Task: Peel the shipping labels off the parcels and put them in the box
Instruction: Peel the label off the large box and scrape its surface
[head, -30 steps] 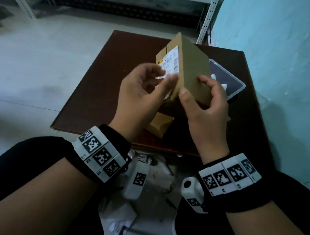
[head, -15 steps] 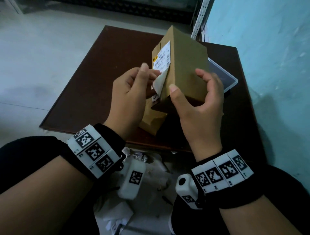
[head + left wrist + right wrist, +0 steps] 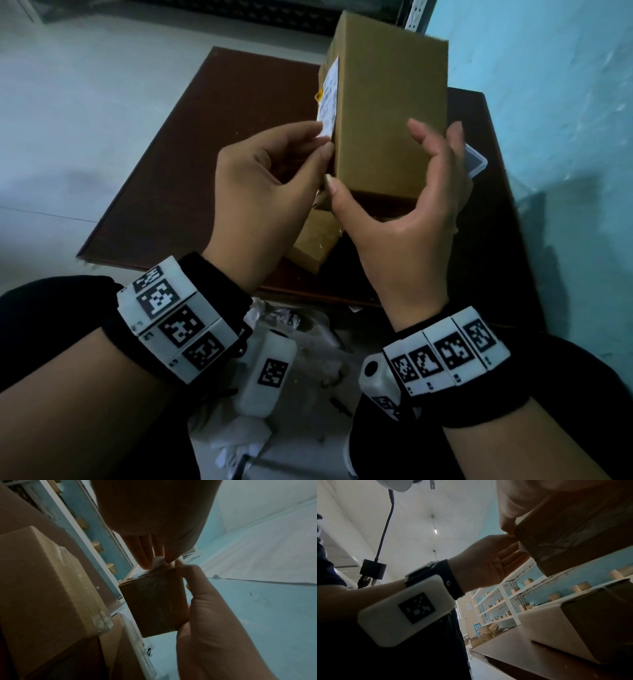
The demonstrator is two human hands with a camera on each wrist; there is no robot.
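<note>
I hold a tall brown cardboard parcel [image 3: 390, 102] upright above the dark table [image 3: 205, 154]. My right hand [image 3: 373, 156] grips its lower part, thumb on the near left edge and fingers spread over the broad face. A white shipping label [image 3: 329, 89] runs down the parcel's left side, seen nearly edge-on. My left hand [image 3: 322, 138] pinches the label's loose lower corner between thumb and forefinger. The left wrist view shows that lifted corner [image 3: 158, 561] curling off the parcel [image 3: 152, 601]. A clear plastic box [image 3: 476, 164] lies behind my right hand, mostly hidden.
A second cardboard parcel [image 3: 315, 240] lies on the table under my hands, near the front edge. Crumpled white paper [image 3: 274, 318] lies on the floor between my knees. A turquoise wall [image 3: 548, 102] runs close along the table's right side. Shelving stands beyond the table.
The parcel has risen and turned so its labelled side faces left. My left hand went from picking at the label to pinching its peeled lower corner. My right hand kept its hold.
</note>
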